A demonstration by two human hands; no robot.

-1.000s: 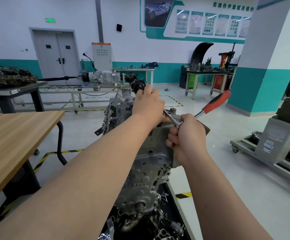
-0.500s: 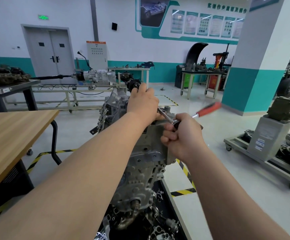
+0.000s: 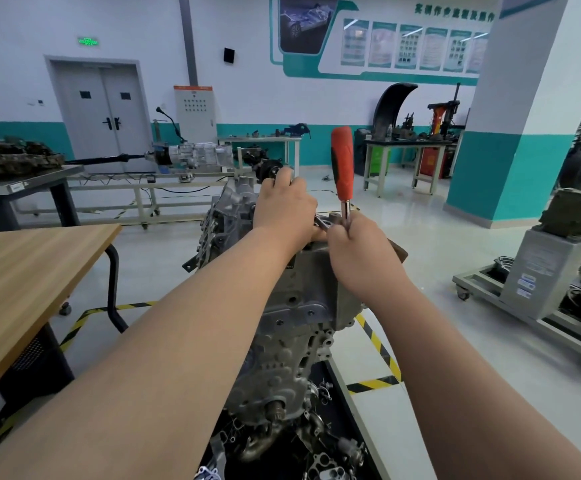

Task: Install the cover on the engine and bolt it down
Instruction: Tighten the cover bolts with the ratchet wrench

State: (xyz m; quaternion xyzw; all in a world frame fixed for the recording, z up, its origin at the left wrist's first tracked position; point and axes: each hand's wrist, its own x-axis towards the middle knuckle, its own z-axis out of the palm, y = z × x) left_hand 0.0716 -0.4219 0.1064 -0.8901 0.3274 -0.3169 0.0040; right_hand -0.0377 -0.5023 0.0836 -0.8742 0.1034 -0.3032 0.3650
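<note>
A grey engine stands upright in front of me, with its grey cover on the upper part. My left hand lies on top of the engine, fingers curled over the head end of a ratchet wrench, whose metal shaft comes out from under the palm. The bolt and socket are hidden beneath that hand. My right hand grips the ratchet's shaft just below its red handle, which points up and away from me.
A wooden table stands at my left. Loose metal parts lie in the black tray under the engine. A wheeled stand with a grey unit is at the right, a teal pillar behind it. Yellow-black tape marks the floor.
The red ratchet handle has swung from pointing right to pointing almost straight up. My right hand turned with it; my left hand stayed on the ratchet head.
</note>
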